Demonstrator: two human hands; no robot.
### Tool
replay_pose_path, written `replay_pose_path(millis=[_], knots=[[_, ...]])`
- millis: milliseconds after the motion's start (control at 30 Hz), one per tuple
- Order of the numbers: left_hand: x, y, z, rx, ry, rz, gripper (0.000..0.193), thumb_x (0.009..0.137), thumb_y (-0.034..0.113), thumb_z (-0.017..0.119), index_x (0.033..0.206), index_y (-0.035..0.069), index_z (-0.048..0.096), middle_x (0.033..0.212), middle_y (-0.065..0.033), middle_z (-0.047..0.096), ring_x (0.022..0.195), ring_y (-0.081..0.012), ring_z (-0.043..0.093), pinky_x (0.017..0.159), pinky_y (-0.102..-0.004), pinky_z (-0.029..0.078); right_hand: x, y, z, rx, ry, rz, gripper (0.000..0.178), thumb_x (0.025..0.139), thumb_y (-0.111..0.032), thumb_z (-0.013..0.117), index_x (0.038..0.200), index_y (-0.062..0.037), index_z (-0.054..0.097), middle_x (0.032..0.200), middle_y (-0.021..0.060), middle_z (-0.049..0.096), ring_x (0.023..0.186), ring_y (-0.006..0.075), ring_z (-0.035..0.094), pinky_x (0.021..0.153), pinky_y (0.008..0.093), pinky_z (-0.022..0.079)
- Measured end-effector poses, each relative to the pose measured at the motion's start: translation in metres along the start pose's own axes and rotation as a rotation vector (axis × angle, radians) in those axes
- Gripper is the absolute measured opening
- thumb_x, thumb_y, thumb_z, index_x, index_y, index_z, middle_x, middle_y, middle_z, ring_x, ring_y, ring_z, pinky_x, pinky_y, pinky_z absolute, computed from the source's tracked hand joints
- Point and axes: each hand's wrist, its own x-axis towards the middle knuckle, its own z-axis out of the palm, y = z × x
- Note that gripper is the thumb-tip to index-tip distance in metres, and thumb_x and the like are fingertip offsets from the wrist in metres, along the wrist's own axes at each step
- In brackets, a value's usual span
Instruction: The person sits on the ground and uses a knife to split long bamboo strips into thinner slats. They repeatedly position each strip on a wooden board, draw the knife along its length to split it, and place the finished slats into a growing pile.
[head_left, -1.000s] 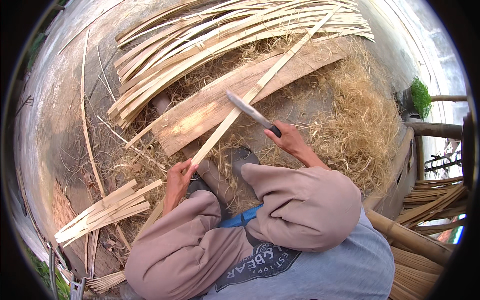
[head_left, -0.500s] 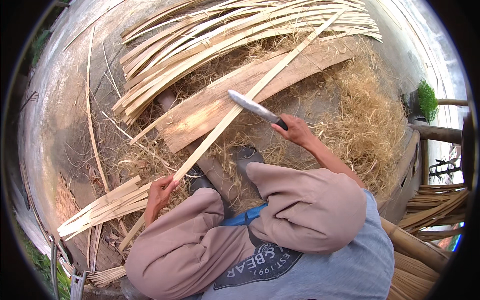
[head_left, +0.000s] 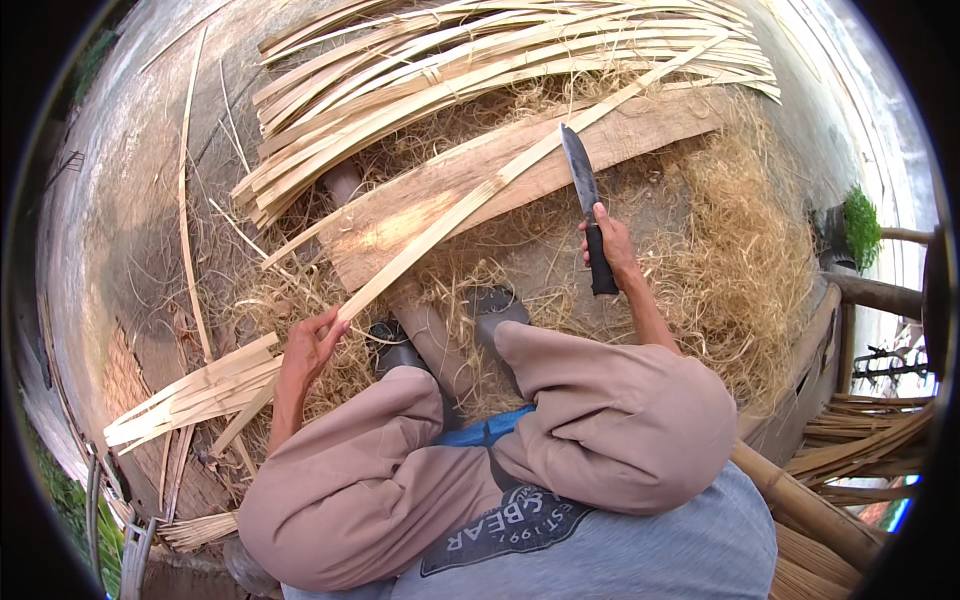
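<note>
My left hand (head_left: pixel 312 350) is closed around the near end of a long, pale wooden strip (head_left: pixel 450 217), which looks like split bamboo. From there the strip runs up and to the right across a flat wooden board (head_left: pixel 640 135). In my right hand (head_left: pixel 612 246) is the black handle of a knife (head_left: pixel 580 165). Its broad dark blade points away from me, with the tip close beside the strip over the board. My fingers wrap the handle, and its butt end sticks out below them.
Beyond the board lies a large pile of pale strips (head_left: pixel 400 110). Curly shavings (head_left: pixel 745 260) heap up on the right. A smaller strip bundle (head_left: pixel 195 395) rests left of my left hand. A round pole (head_left: pixel 432 335) runs under the board between my feet. A potted plant (head_left: pixel 860 228) stands far right.
The knife has swung from lying slantwise across the strip to pointing away from me, right of it. My right hand has turned and moved slightly. My left hand has shifted a little, still gripping the strip.
</note>
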Motion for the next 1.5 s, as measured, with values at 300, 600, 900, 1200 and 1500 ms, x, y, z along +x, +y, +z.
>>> replay_pose_path(millis=[300, 600, 900, 1200, 1500], knots=[[0.009, -0.024, -0.001, -0.013, -0.015, 0.076, 0.042, 0.100, 0.027, 0.072, 0.133, 0.001, 0.069, 0.082, -0.0084, 0.072, 0.075, -0.0105, 0.058, 0.069, -0.0285, 0.049, -0.018, 0.043, 0.031, -0.183, -0.129, -0.029, 0.043, 0.106, -0.044, 0.058, 0.092, -0.0033, 0.061, 0.063, 0.0040, 0.060, 0.050, 0.0128, 0.059, 0.047, 0.0297, 0.048], [0.012, -0.032, 0.005, -0.086, 0.076, 0.228, 0.045, 0.099, 0.030, 0.073, 0.135, 0.003, 0.068, 0.081, -0.0091, 0.072, 0.069, -0.0096, 0.055, 0.066, -0.0306, 0.047, -0.029, 0.044, 0.068, -0.052, -0.090, -0.005, 0.043, 0.106, -0.043, 0.058, 0.093, -0.0024, 0.063, 0.065, 0.0047, 0.061, 0.052, 0.0120, 0.059, 0.048, 0.0306, 0.049], [0.001, -0.018, 0.017, 0.203, 0.285, 0.270, 0.038, 0.096, 0.034, 0.075, 0.126, 0.011, 0.075, 0.093, -0.0134, 0.076, 0.074, -0.0263, 0.069, 0.068, -0.0392, 0.052, -0.017, 0.020, 0.047, -0.007, 0.040, -0.007, 0.040, 0.107, -0.041, 0.057, 0.094, -0.0032, 0.061, 0.065, 0.0044, 0.059, 0.050, 0.0120, 0.058, 0.046, 0.0304, 0.049], [-0.013, -0.009, 0.028, 0.268, 0.320, 0.212, 0.039, 0.096, 0.036, 0.074, 0.126, 0.011, 0.074, 0.082, -0.0134, 0.066, 0.070, -0.0308, 0.065, 0.065, -0.0424, 0.049, -0.019, -0.002, 0.039, 0.023, 0.011, 0.034, 0.043, 0.107, -0.044, 0.057, 0.089, -0.0047, 0.056, 0.066, 0.0039, 0.059, 0.049, 0.0118, 0.056, 0.046, 0.0291, 0.048], [-0.016, -0.010, 0.025, 0.256, 0.303, 0.200, 0.038, 0.095, 0.036, 0.074, 0.124, 0.011, 0.075, 0.083, -0.0121, 0.068, 0.070, -0.0284, 0.064, 0.065, -0.0414, 0.049, -0.035, 0.017, 0.048, -0.312, -0.244, -0.031, 0.043, 0.106, -0.041, 0.058, 0.088, -0.0021, 0.058, 0.065, 0.0050, 0.059, 0.050, 0.0131, 0.058, 0.047, 0.0305, 0.049]])
